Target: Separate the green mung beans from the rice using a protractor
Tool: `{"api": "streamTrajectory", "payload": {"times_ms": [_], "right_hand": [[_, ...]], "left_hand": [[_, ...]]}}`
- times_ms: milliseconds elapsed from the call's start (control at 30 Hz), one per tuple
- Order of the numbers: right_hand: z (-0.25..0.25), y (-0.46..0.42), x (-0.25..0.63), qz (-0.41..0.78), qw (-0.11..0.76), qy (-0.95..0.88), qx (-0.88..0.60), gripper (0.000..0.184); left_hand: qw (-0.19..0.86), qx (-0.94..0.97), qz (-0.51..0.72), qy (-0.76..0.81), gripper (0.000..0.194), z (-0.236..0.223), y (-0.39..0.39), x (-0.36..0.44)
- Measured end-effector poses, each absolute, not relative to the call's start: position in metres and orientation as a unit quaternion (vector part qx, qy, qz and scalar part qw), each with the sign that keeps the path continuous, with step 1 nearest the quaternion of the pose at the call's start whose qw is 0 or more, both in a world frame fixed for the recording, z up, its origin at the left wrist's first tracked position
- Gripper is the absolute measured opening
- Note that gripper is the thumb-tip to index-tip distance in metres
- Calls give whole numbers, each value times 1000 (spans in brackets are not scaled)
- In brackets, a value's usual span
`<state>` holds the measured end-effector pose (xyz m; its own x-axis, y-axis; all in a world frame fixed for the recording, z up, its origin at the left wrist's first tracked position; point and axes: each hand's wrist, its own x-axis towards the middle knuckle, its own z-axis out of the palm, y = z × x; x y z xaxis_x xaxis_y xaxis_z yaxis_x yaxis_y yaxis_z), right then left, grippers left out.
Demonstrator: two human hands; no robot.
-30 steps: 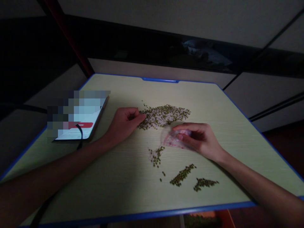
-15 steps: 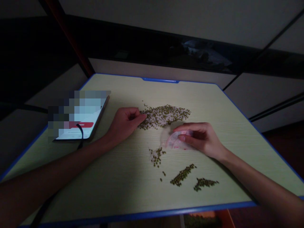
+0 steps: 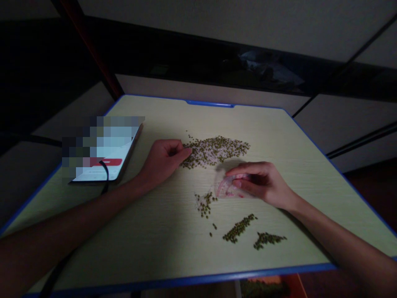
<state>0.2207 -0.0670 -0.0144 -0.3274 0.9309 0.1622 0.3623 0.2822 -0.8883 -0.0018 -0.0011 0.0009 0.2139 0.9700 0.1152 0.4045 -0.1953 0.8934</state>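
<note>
A heap of green mung beans mixed with white rice grains (image 3: 217,150) lies on the pale table. At the left end of this heap is my left hand (image 3: 166,160), thumb and fingers pinched together; whatever they may hold is hidden. My right hand (image 3: 262,182) grips a clear protractor with pink markings (image 3: 226,188) between thumb and fingers, just in front of the heap. To the left below the protractor sits a small scatter of beans and rice (image 3: 204,204). Closer to me are a narrow strip of beans (image 3: 240,228) and another small bean pile (image 3: 267,239).
A tablet (image 3: 108,174) with a lit, partly blurred screen lies at the left side of the table (image 3: 149,244). A dark cable (image 3: 105,182) crosses near it. Blue edging borders the tabletop. Below the front edge, an orange container (image 3: 294,285) is partly visible.
My right hand has lowered the protractor slightly toward me and changed its tilt, so its pink markings show more plainly. My left hand stays in place.
</note>
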Motion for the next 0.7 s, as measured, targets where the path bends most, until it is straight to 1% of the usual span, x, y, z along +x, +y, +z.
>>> {"api": "streamTrajectory", "payload": {"times_ms": [333, 700], "right_hand": [[-14, -72, 221, 435, 346, -718, -420, 16], [-14, -69, 220, 370, 369, -705, -479, 15]], "left_hand": [[380, 679, 370, 507, 31, 0, -2, -1], [373, 683, 367, 510, 31, 0, -1, -2]]}}
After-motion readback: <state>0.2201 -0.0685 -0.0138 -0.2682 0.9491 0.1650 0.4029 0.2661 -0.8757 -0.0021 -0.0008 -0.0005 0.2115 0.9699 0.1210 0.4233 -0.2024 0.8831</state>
